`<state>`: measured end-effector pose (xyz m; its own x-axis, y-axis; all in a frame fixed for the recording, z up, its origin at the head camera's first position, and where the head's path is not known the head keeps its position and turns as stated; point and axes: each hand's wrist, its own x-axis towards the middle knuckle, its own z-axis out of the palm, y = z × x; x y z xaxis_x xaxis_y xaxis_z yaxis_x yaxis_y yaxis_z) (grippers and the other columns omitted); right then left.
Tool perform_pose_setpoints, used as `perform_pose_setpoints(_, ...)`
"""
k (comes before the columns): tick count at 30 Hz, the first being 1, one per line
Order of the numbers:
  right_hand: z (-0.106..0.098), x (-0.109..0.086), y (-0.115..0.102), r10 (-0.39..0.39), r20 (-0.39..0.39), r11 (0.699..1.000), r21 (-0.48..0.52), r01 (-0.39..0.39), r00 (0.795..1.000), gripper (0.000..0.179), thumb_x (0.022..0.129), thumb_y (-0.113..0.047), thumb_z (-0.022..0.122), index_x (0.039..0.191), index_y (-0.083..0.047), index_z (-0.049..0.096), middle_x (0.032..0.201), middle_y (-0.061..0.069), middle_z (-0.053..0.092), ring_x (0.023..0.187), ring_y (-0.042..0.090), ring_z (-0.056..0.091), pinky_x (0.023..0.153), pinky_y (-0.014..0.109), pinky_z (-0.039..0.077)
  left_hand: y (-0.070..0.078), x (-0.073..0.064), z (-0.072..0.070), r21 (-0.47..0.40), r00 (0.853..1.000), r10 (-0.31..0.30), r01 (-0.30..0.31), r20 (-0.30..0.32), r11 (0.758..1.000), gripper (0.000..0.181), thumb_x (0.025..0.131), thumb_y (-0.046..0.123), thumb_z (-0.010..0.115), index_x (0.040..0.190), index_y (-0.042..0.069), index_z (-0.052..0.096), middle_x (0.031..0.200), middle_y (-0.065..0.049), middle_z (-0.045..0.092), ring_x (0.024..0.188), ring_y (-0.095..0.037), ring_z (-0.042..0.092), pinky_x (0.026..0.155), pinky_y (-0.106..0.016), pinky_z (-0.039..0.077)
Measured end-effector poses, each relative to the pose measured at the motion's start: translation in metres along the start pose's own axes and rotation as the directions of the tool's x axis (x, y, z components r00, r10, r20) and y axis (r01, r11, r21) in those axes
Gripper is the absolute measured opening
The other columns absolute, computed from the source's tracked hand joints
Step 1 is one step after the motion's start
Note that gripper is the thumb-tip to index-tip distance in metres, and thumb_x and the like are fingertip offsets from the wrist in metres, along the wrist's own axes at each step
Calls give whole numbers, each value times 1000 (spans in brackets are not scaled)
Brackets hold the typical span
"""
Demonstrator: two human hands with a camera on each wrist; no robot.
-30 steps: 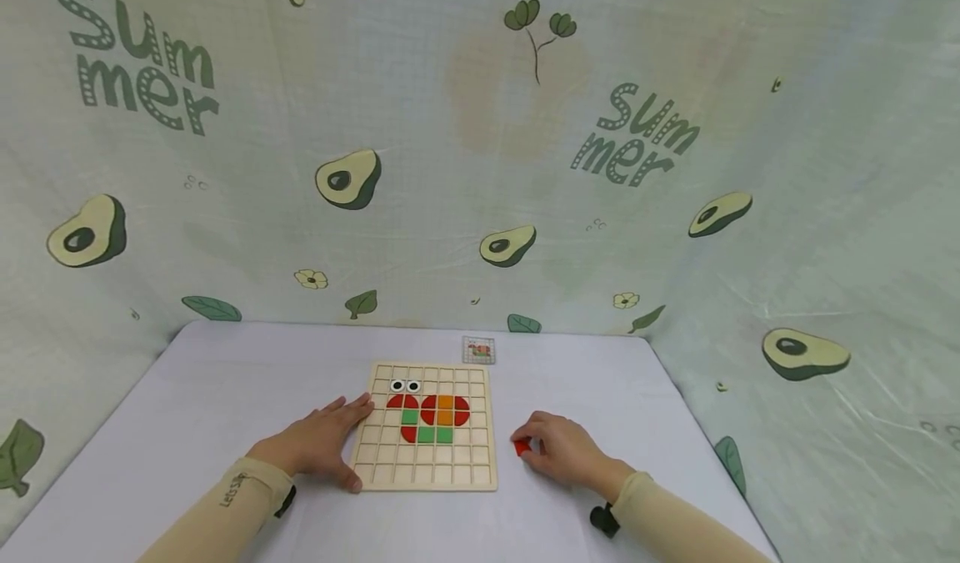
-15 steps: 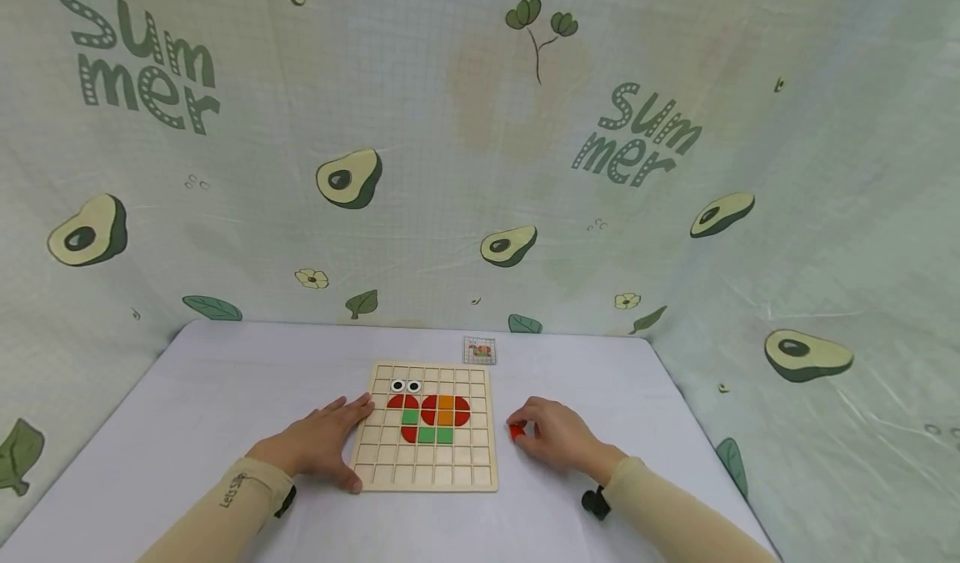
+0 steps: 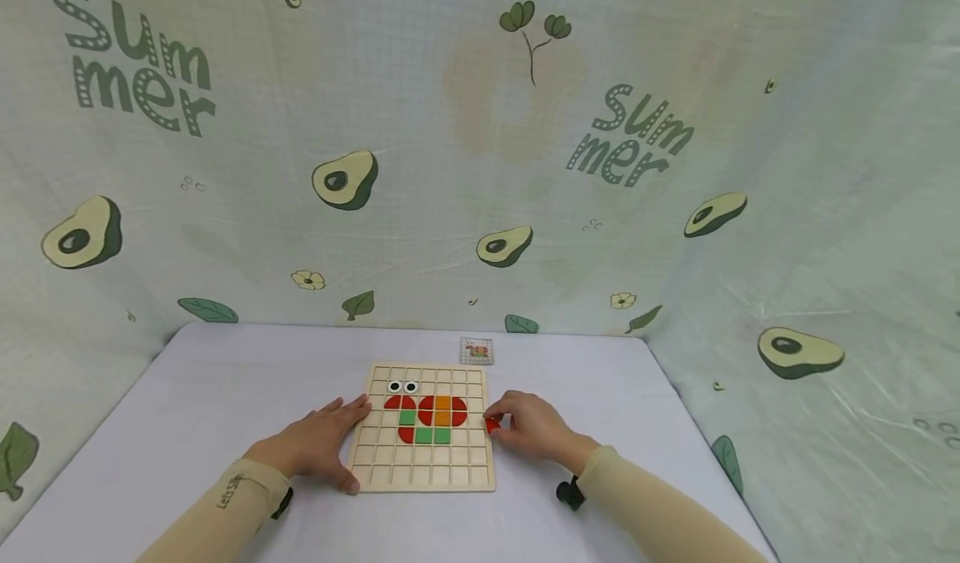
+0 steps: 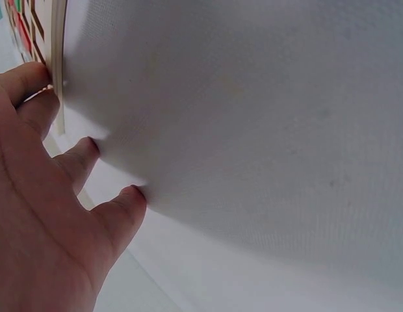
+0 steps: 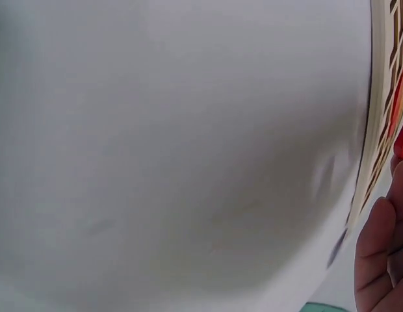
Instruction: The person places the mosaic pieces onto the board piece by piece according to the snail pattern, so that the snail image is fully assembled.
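A wooden grid board (image 3: 422, 475) lies on the table, with red, green and orange pieces and two eye pieces (image 3: 410, 387) set in its squares. My left hand (image 3: 315, 444) rests along the board's left edge, fingers spread. In the left wrist view, fingers of that hand (image 4: 52, 195) touch the board's rim (image 4: 57, 58). Between thumb and fingertips, my right hand (image 3: 534, 426) pinches a small red piece (image 3: 492, 425) at the board's right edge. The right wrist view shows the red piece (image 5: 402, 142) only partly; its exact shape is hidden by the fingers.
A small picture card (image 3: 476, 350) with a colored grid figure lies behind the board. White cloth (image 3: 600, 379) covers the table. A patterned curtain (image 3: 420, 213) hangs behind and at the sides.
My right hand has moved left and slightly away from me, carrying the red piece from the cloth beside the board to its right edge. The left hand stays at the board's left edge.
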<state>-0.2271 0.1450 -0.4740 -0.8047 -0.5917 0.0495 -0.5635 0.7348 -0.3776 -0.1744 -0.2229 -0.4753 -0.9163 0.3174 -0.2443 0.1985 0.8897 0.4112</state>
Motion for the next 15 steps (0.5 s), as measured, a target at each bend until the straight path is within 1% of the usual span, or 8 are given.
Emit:
perform_pose_setpoints(3,3,7,-10,-17,11,1000,12,17,1000,23,87,-21,76,110,-19,77,92,-15,61,76,6,53,66,22,48,0,-1,-1,-3,1000,-3,3,-2,1000,122,52,51,95,152,7,41,161,-8,29,145,-44,23,110,-70,22)
perform_pose_setpoints(6,8,14,-19,-35,17,999,19,35,999,23,87,-21,76,110,-19,77,95,-15,62,80,6,56,70,22,50,0,-1,-1,-3,1000,-7,7,-5,1000,122,52,51,95,152,7,41,161,-8,29,145,-44,23,110,-70,22)
perform_pose_setpoints(10,16,20,-30,-58,22,998,-1,58,998,24,86,-21,74,110,-20,77,98,-14,63,83,7,56,72,22,49,-1,0,0,4,1000,-9,9,-5,1000,122,52,52,94,152,7,42,161,-7,30,144,-44,24,110,-69,23)
perform_pose_setpoints(15,23,23,-37,-64,33,997,-38,65,997,25,86,-21,73,110,-21,77,92,-13,61,76,5,52,67,22,47,-2,2,1,4,1000,-5,5,-8,1000,121,52,53,94,151,8,43,161,-7,30,144,-45,24,109,-70,24)
